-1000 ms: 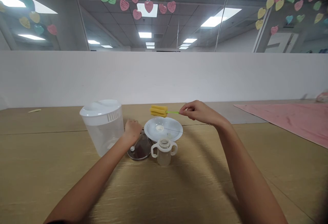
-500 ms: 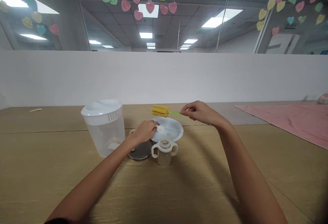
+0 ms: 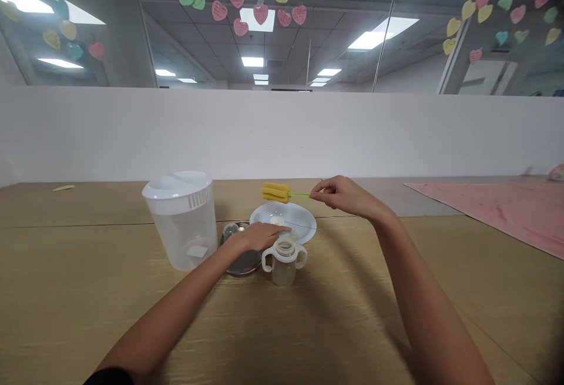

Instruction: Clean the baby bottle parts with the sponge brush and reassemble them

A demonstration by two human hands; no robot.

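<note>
My right hand (image 3: 341, 195) pinches the thin green handle of a yellow sponge bottle brush (image 3: 276, 191), holding it level above a white bowl (image 3: 304, 214). A round white piece (image 3: 277, 220) lies in the bowl. My left hand (image 3: 264, 235) reaches over the bowl's near left rim with its fingers stretched out; whether the fingertips touch a small clear thing inside cannot be made out. Just in front of them stands a clear baby bottle (image 3: 284, 270) with two white handles, upright and uncapped. Beneath my left wrist is a round metal tray (image 3: 244, 264), partly hidden, with a clear cap (image 3: 230, 231) on it.
A tall translucent bucket (image 3: 185, 226) with a white rim stands left of the tray. A pink cloth (image 3: 493, 208) covers the table's right side. At the far left lies a flat pale sliver (image 3: 64, 187). A white wall (image 3: 282, 135) runs behind the table.
My left hand has shifted right and nearer, from the round white piece in the bowl to behind the bottle. My right hand and the brush have barely moved.
</note>
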